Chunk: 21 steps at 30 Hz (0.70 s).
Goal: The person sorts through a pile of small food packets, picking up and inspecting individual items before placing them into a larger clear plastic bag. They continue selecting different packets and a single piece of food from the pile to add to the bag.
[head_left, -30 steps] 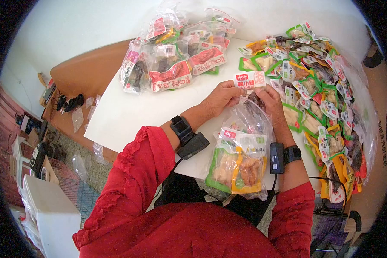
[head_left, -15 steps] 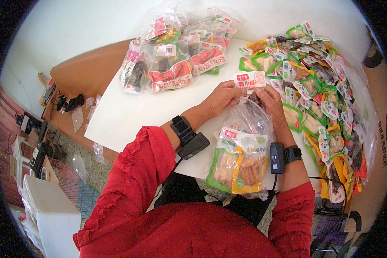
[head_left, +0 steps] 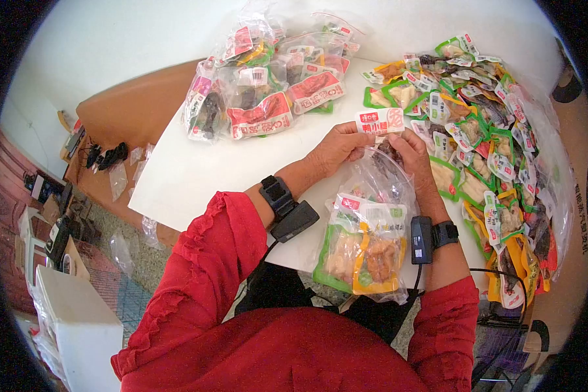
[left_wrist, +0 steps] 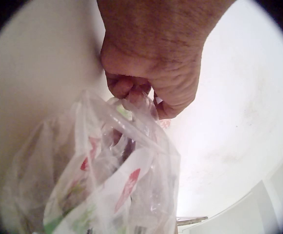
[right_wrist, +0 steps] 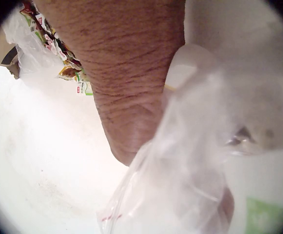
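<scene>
A clear plastic bag [head_left: 356, 183] hangs between the two hands over the table's front edge. Green-edged [head_left: 338, 251] and yellow-edged food packets [head_left: 377, 261] show through its film. At its mouth a white-and-red labelled snack packet [head_left: 379, 121] sticks up, dark food below the label. My left hand [head_left: 336, 149] pinches the bag's upper edge beside that label; bunched film shows at its fingers in the left wrist view. Opposite, my right hand [head_left: 411, 160] pinches the labelled packet with its thumb in front; I cannot tell whether it grips the film too. Its fingertips are hidden in the right wrist view.
Several filled clear bags [head_left: 261, 98] stand at the back of the white table [head_left: 189, 163]. Along the right side lies a large heap of loose food packets [head_left: 477, 130], with crumpled clear film [head_left: 555, 176] at its outer edge. A brown bench [head_left: 130, 98] is at the left.
The labelled packet at the bag's mouth has tilted slightly. Both hands keep their places and their hold.
</scene>
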Available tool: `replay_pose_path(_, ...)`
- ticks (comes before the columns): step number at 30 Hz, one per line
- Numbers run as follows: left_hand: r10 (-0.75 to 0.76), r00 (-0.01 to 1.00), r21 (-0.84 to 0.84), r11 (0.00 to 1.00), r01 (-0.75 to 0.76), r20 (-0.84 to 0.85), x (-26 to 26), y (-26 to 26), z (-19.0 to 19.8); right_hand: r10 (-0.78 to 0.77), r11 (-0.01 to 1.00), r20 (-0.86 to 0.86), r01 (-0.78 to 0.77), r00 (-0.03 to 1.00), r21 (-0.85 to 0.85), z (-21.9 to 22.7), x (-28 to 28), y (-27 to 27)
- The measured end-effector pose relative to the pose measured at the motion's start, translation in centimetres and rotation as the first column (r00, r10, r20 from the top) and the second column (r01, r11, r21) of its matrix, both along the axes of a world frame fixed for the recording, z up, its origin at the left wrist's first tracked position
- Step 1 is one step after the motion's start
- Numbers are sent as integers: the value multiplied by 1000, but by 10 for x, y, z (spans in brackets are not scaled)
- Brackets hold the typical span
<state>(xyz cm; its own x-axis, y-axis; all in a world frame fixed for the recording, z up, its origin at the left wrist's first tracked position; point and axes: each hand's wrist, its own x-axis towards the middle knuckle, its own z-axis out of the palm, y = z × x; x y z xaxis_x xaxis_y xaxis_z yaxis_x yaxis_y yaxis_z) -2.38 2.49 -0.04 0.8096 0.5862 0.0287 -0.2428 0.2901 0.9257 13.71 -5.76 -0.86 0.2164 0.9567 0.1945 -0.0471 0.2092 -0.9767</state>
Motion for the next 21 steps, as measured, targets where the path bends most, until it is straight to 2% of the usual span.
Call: replay_pose_path(21,-5,1000,21,1000,5,1,0,-1,1,-15,1000,18,15,1000,-11,4,-3,-2)
